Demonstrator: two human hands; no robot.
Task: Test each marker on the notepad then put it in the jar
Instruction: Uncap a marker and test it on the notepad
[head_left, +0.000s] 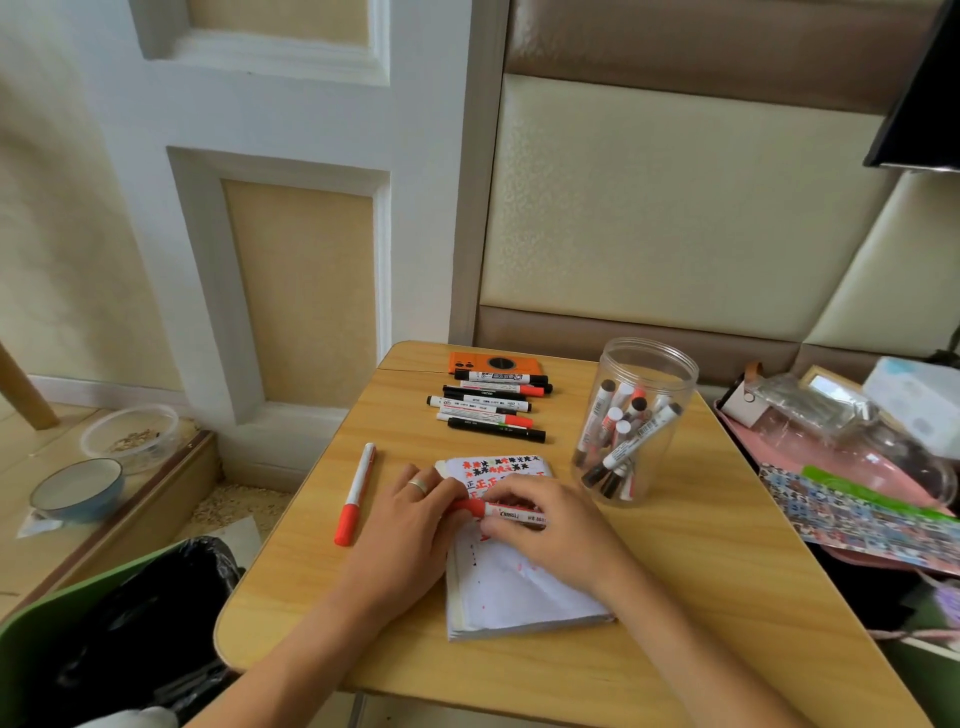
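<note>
A white notepad (511, 587) lies on the wooden table (675, 597), its top covered in red and black test marks. Over it both hands hold one red marker (511, 512) level. My left hand (410, 525) pinches its red cap end. My right hand (545, 525) grips the white barrel. A clear plastic jar (636, 421) stands upright to the right of the pad with several markers inside. Another red-capped marker (356, 493) lies alone to the left of the pad. A row of several black and red markers (491, 408) lies behind the pad.
An orange phone-like device (493, 361) lies at the table's far edge. Clutter, bags and a patterned sheet (857, 509) crowd the right side. Off the table's left are a bin with a black liner (140, 623), a blue bowl (78, 491) and a plastic tub (132, 436).
</note>
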